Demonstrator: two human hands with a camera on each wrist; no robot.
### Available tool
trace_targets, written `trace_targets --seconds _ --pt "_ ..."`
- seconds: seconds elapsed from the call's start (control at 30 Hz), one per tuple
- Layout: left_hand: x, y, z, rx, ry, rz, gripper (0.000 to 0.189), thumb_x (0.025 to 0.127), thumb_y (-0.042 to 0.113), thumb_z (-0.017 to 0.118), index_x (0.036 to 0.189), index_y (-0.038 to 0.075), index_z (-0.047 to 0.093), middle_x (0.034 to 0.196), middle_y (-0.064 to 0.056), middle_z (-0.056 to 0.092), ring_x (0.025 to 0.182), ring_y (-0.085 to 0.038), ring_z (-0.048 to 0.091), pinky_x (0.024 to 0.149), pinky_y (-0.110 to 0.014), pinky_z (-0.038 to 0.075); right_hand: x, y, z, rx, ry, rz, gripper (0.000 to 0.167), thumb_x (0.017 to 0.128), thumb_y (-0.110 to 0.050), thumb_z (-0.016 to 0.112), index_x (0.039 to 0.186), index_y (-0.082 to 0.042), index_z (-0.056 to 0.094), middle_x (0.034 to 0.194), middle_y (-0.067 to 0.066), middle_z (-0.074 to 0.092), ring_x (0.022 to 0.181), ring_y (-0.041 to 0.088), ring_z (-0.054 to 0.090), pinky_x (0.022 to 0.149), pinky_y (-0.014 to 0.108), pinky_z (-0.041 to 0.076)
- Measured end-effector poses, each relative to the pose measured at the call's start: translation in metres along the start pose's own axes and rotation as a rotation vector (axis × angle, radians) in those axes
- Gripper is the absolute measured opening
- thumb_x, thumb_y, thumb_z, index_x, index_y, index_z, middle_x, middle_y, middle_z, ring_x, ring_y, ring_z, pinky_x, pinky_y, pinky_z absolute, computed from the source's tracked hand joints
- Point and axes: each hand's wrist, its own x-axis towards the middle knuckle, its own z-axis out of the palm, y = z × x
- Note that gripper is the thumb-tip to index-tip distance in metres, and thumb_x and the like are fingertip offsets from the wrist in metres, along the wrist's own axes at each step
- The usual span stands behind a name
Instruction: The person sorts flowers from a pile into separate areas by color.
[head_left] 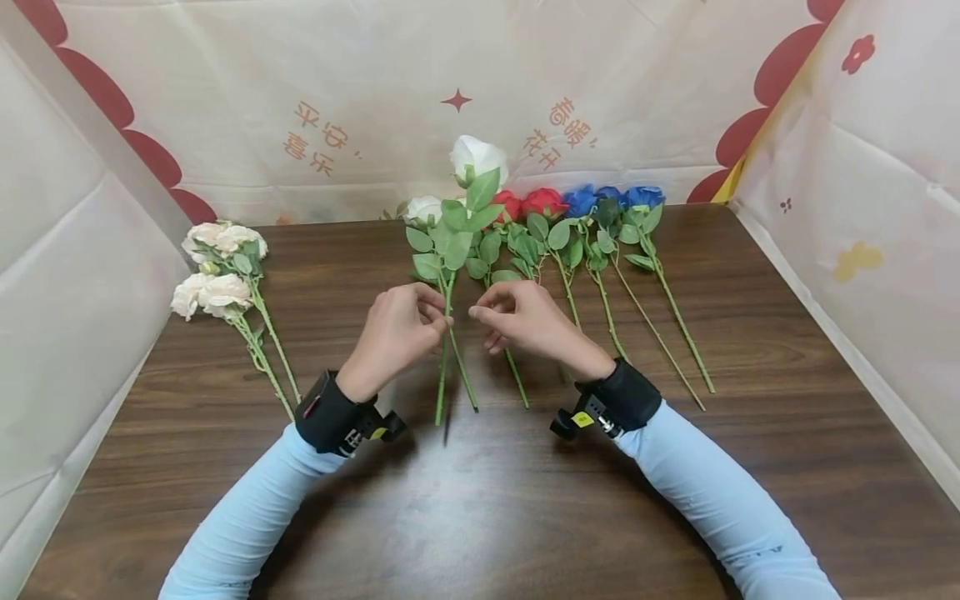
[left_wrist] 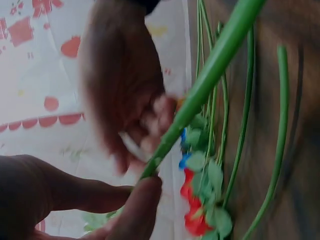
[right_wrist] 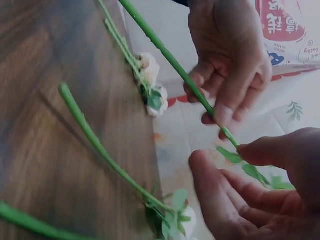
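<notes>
My left hand (head_left: 401, 333) pinches the green stem (left_wrist: 200, 90) of a white rose (head_left: 478, 160) between thumb and fingers. The rose is held up above the table, bloom pointing away from me, leaves just beyond the hand. My right hand (head_left: 528, 321) is level with it on the other side of the stem, fingers loosely bent. In the right wrist view, its thumb and index finger stand apart close beside the stem, with nothing gripped. Beneath the held rose lies another white rose (head_left: 423, 211), partly hidden by its leaves.
Red roses (head_left: 544, 202) and blue roses (head_left: 643, 197) lie in a row at the back right, stems toward me. Cream flowers (head_left: 225, 293) with branching stems lie at the left. Printed cloth walls (head_left: 390, 50) enclose the brown wooden table (head_left: 480, 517) on three sides.
</notes>
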Motion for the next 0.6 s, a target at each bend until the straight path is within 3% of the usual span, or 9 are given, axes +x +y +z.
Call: trace_targets --seconds 0.17,0.37,0.6 --pt "-0.008 0.007 0.014 -0.053 -0.006 0.048 0.019 0.091 0.007 0.069 0.11 0.003 0.071 0.091 -0.008 0.076 0.07 -0.014 0.069 0.066 -0.029 0.055 0.0 -0.001 0.007 0.158 0.015 -0.043 0.026 0.103 -0.016 0.063 0.113 0.008 0.067 0.093 0.033 0.072 0.065 0.02 0.074 0.074 0.057 0.063" --pt "-0.012 0.012 0.023 -0.046 0.022 0.104 0.017 0.088 0.006 0.07 0.104 0.005 0.072 0.089 -0.006 0.077 0.071 -0.014 0.068 0.067 -0.028 0.053 -0.001 -0.002 0.01 0.198 0.093 -0.072 0.025 0.102 -0.015 0.064 0.113 0.008 0.066 0.088 0.023 0.075 0.064 0.018 0.073 0.074 0.058 0.062" --pt "-0.014 0.015 0.026 -0.033 0.025 0.114 0.015 0.089 0.008 0.072 0.104 0.007 0.072 0.09 -0.005 0.077 0.072 -0.012 0.068 0.068 -0.028 0.054 -0.003 -0.004 0.009 0.221 0.136 -0.059 0.024 0.1 -0.01 0.068 0.111 0.011 0.065 0.09 0.027 0.075 0.062 0.016 0.073 0.07 0.049 0.065"
